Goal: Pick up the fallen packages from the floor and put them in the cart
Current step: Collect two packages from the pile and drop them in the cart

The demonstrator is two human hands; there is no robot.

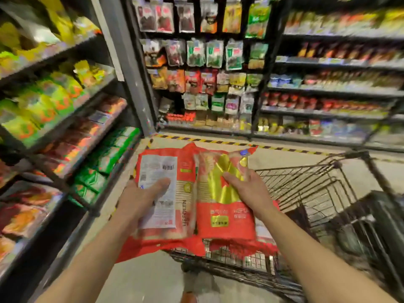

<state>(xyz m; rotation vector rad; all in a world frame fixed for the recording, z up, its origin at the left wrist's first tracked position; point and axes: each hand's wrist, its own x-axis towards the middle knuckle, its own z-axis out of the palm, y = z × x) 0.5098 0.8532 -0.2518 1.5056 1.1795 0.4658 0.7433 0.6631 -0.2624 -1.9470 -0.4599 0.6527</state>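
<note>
Our left hand (140,200) grips the left package (161,167), label side up. Our right hand (251,193) grips the right package (225,221). Fingers are clamped, thumbs on top. The packages touch side by side above the near end of the cart (306,182), long axes pointing away toward the shelves (328,92).
</note>
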